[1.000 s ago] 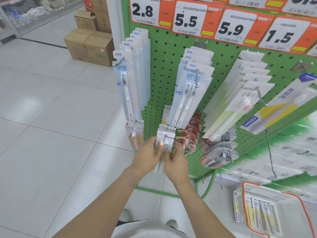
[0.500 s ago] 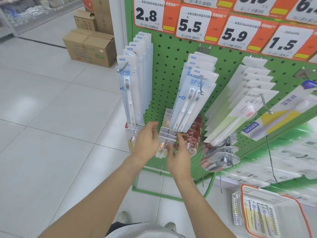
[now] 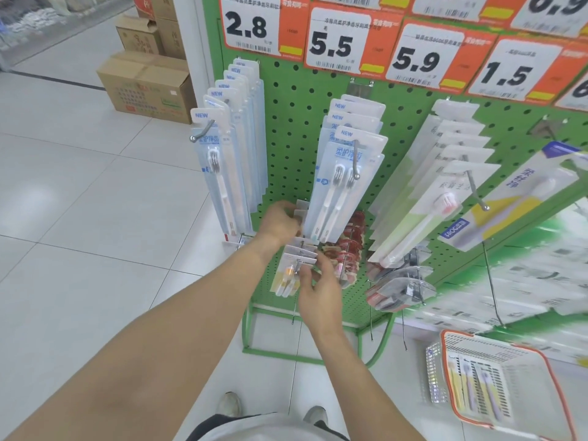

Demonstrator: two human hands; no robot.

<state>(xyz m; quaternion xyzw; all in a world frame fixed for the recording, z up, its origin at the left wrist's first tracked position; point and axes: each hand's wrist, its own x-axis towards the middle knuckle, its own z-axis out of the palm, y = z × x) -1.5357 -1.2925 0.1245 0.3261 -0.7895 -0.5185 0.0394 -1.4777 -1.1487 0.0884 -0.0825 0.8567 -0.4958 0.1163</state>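
Observation:
A row of small toothbrush packs (image 3: 287,276) hangs on a low hook of the green pegboard (image 3: 288,148). My left hand (image 3: 280,222) reaches in beside the rear packs of that row, its fingers curled round their top cards. Lower down, my right hand (image 3: 318,291) pinches the top card of the front pack by the hook's tip. Longer blue-white toothbrush packs (image 3: 342,183) hang just above both hands and partly cover the row.
More hooks carry toothbrush packs to the left (image 3: 222,173) and right (image 3: 423,214), with red packs (image 3: 350,246) beside my hands. Bare wire hooks stick out at lower right. An orange-rimmed basket (image 3: 445,370) holding toothbrush packs is at bottom right. Cardboard boxes (image 3: 146,87) stand on the tiled floor.
My left hand has gone up and deeper along the hook to the rear packs. My right hand has stayed at the front pack. The camera has come closer to the board.

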